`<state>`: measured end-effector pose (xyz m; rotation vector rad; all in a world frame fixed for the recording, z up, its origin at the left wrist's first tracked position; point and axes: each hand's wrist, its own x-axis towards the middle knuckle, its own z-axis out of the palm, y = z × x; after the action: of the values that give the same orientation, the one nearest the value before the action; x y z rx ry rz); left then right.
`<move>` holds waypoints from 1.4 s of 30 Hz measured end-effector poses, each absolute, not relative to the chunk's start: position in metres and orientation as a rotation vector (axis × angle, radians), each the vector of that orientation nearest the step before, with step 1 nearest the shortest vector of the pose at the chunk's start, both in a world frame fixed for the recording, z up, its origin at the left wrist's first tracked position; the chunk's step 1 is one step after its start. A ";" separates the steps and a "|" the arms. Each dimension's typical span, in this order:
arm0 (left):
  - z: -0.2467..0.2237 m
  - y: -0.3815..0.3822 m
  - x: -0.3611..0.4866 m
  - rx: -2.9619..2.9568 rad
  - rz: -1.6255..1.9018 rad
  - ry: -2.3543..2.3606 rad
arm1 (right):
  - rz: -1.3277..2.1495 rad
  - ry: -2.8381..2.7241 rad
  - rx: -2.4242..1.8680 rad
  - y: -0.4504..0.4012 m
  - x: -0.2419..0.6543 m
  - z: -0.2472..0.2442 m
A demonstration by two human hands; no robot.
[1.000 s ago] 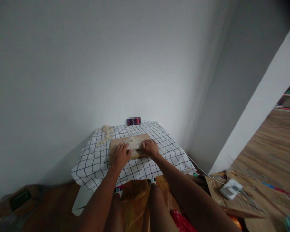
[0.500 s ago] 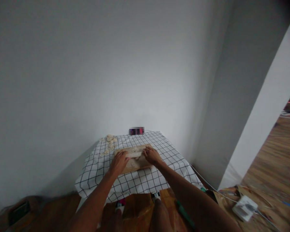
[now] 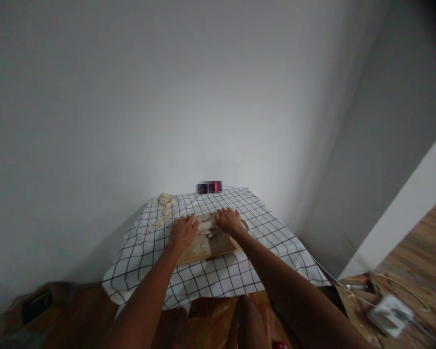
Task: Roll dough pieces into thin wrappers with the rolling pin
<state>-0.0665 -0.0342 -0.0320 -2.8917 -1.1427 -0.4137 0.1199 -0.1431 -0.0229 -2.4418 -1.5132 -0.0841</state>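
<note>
A pale rolling pin (image 3: 205,226) lies crosswise on a floured wooden board (image 3: 212,248), its ends covered by my hands. My left hand (image 3: 183,231) is closed over its left end, and my right hand (image 3: 228,219) presses down on the right end. Just on the near side of the pin shows a small flattened piece of dough (image 3: 208,234); how far it runs under the pin is hidden. Flour dusts the board around it.
Several flat dough pieces (image 3: 165,199) lie on the checked cloth (image 3: 138,252) at the left. A blurred-out dark device (image 3: 210,187) stands at the back against the wall (image 3: 218,97). On the floor at right sits a white box with a cable (image 3: 391,315).
Both hands have pushed the rolling pin away from me, towards the board's far side. More of the dough and near board is uncovered. The view has shifted slightly.
</note>
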 end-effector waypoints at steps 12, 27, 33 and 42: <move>-0.035 0.027 -0.022 -2.887 -0.245 -1.492 | 0.073 -1.484 -2.460 -0.099 0.152 -0.026; -0.040 0.019 -0.031 -2.851 -0.403 -1.312 | 0.005 -1.506 -2.461 -0.103 0.148 -0.030; -0.040 -0.009 -0.045 -2.732 -0.564 -1.166 | -0.038 -1.515 -2.491 -0.121 0.135 -0.032; -0.048 -0.033 -0.062 -2.706 -0.677 -1.075 | -0.119 -1.523 -2.424 -0.153 0.113 -0.026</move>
<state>-0.0623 -0.0326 -0.0477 -2.7060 -1.0752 -0.6771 0.1129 -0.1531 -0.0265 -2.4244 -1.5227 -0.1191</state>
